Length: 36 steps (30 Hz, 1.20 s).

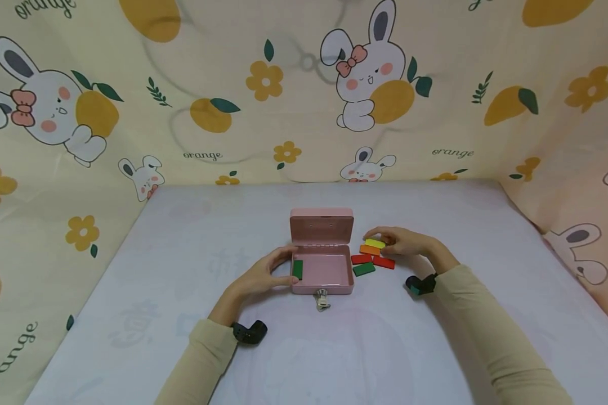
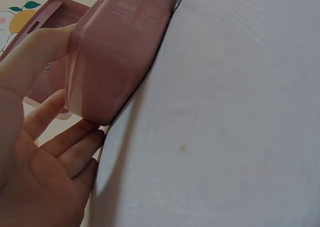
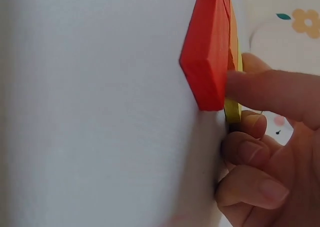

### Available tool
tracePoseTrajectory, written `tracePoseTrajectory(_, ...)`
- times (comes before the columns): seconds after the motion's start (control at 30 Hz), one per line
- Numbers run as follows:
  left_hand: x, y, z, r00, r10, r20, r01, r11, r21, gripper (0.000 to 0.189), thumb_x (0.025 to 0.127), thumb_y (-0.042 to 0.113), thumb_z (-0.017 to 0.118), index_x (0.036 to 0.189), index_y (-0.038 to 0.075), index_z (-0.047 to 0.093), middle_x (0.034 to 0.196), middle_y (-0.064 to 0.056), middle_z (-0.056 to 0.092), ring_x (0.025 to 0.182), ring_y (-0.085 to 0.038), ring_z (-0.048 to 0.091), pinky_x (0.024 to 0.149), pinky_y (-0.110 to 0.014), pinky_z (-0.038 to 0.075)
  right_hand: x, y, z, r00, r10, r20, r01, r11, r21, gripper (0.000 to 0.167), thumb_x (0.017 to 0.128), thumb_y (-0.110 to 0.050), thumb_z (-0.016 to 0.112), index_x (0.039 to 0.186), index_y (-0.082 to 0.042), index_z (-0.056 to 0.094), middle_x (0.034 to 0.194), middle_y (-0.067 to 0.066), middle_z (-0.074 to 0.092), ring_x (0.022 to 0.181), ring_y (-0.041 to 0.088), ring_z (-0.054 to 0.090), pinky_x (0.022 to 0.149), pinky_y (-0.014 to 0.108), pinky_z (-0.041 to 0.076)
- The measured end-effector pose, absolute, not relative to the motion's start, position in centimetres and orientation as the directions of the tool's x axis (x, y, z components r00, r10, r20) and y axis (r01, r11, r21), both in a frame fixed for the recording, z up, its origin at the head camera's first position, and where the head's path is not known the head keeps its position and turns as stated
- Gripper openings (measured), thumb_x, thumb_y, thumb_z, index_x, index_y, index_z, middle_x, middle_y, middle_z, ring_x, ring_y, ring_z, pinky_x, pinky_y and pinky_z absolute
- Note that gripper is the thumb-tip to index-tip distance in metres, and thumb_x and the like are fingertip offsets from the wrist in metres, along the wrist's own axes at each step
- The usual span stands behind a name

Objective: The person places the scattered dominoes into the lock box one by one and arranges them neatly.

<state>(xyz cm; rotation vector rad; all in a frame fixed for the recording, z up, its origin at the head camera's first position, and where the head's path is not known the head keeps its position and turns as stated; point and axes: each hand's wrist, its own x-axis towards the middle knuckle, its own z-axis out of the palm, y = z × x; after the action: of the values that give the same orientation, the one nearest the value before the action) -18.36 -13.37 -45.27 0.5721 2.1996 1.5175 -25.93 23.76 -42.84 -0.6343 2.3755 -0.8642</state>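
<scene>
Head view: pink box (image 1: 327,271) between hands; left (image 1: 264,277) grips it, right (image 1: 404,242) pinches yellow block (image 1: 375,243).

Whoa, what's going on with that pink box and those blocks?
A person's left grip holds the side of the open pink box, where one green block lies inside. The right grip pinches a yellow block right of the box. An orange block, two red blocks and another green block also lie there.
</scene>
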Motion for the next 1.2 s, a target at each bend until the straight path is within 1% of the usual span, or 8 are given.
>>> tracePoseTrajectory(0.1, -18.4, -13.4, -45.3, -0.833, 0.545, -0.096, 0.102, 0.321, 0.941, 0.072, 0.086, 0.014, 0.072, 0.148, 0.012, 0.034, 0.161, -0.010, 0.026, 0.151, -0.030, 0.022, 0.126, -0.047, 0.019, -25.9, 23.8, -42.9, -0.767, -0.570, -0.294, -0.244, 0.683, -0.688, 0.046, 0.089, -0.007, 0.060, 0.134, -0.009, 0.050, 0.083, 0.006, 0.043, 0.084, 0.020, 0.042, 0.066, 0.027, 0.035)
tracePoseTrajectory(0.2, -18.5, -13.5, -45.4, -0.831, 0.548, -0.097, 0.097, 0.315, 0.944, 0.072, 0.086, 0.015, 0.073, 0.147, 0.013, 0.035, 0.159, -0.009, 0.030, 0.151, -0.029, 0.023, 0.126, -0.047, 0.020, -26.0, 23.9, -43.1, -0.792, -0.541, -0.282, -0.221, 0.685, -0.694, 0.044, 0.090, -0.009, 0.061, 0.132, -0.007, 0.051, 0.084, 0.006, 0.043, 0.085, 0.020, 0.042, 0.067, 0.028, 0.034)
tracePoseTrajectory(0.27, -18.5, -13.6, -45.5, -0.830, 0.549, -0.096, 0.092, 0.305, 0.948, 0.072, 0.086, 0.015, 0.073, 0.147, 0.013, 0.035, 0.158, -0.008, 0.033, 0.150, -0.028, 0.024, 0.125, -0.046, 0.020, -26.0, 24.0, -43.3, -0.807, -0.521, -0.277, -0.205, 0.687, -0.697, 0.045, 0.090, -0.010, 0.063, 0.132, -0.007, 0.050, 0.085, 0.006, 0.042, 0.086, 0.021, 0.041, 0.068, 0.028, 0.033)
tracePoseTrajectory(0.37, -18.5, -13.6, -45.7, -0.826, 0.557, -0.085, 0.104, 0.299, 0.949, 0.072, 0.086, 0.015, 0.072, 0.147, 0.011, 0.034, 0.156, -0.010, 0.035, 0.150, -0.029, 0.025, 0.125, -0.048, 0.021, -26.1, 24.3, -43.6, -0.819, -0.503, -0.276, -0.181, 0.682, -0.708, 0.047, 0.089, -0.012, 0.065, 0.133, -0.007, 0.049, 0.085, 0.005, 0.041, 0.086, 0.020, 0.041, 0.069, 0.029, 0.033)
tracePoseTrajectory(0.47, -18.4, -13.6, -45.7, -0.825, 0.560, -0.076, 0.113, 0.296, 0.948, 0.072, 0.086, 0.014, 0.072, 0.147, 0.011, 0.034, 0.156, -0.011, 0.035, 0.149, -0.030, 0.026, 0.125, -0.048, 0.021, -26.2, 24.8, -43.6, -0.812, -0.512, -0.280, -0.166, 0.663, -0.730, 0.052, 0.088, -0.011, 0.065, 0.136, -0.007, 0.046, 0.082, 0.004, 0.041, 0.082, 0.018, 0.042, 0.071, 0.029, 0.034)
tracePoseTrajectory(0.63, -18.4, -13.5, -45.8, -0.821, 0.567, -0.063, 0.125, 0.287, 0.950, 0.071, 0.086, 0.013, 0.072, 0.147, 0.012, 0.035, 0.156, -0.012, 0.035, 0.149, -0.030, 0.026, 0.125, -0.048, 0.020, -26.3, 25.4, -43.5, -0.788, -0.536, -0.302, -0.134, 0.629, -0.765, 0.056, 0.087, -0.006, 0.063, 0.140, -0.005, 0.042, 0.080, 0.004, 0.040, 0.078, 0.015, 0.041, 0.071, 0.029, 0.034)
tracePoseTrajectory(0.9, -18.5, -13.5, -45.9, -0.822, 0.568, -0.053, 0.127, 0.272, 0.954, 0.071, 0.086, 0.012, 0.072, 0.146, 0.011, 0.036, 0.155, -0.012, 0.036, 0.149, -0.030, 0.026, 0.125, -0.047, 0.020, -26.5, 25.2, -43.4, -0.791, -0.528, -0.309, -0.139, 0.647, -0.750, 0.053, 0.088, -0.004, 0.060, 0.139, -0.004, 0.046, 0.078, 0.002, 0.041, 0.075, 0.014, 0.042, 0.070, 0.028, 0.034)
tracePoseTrajectory(1.2, -18.6, -13.5, -45.8, -0.826, 0.560, -0.072, 0.117, 0.295, 0.948, 0.072, 0.086, 0.015, 0.073, 0.147, 0.012, 0.035, 0.156, -0.010, 0.035, 0.150, -0.029, 0.025, 0.125, -0.047, 0.020, -26.5, 25.1, -43.3, -0.802, -0.523, -0.290, -0.135, 0.630, -0.765, 0.051, 0.087, -0.005, 0.063, 0.135, 0.000, 0.047, 0.076, 0.002, 0.041, 0.073, 0.012, 0.041, 0.070, 0.028, 0.034)
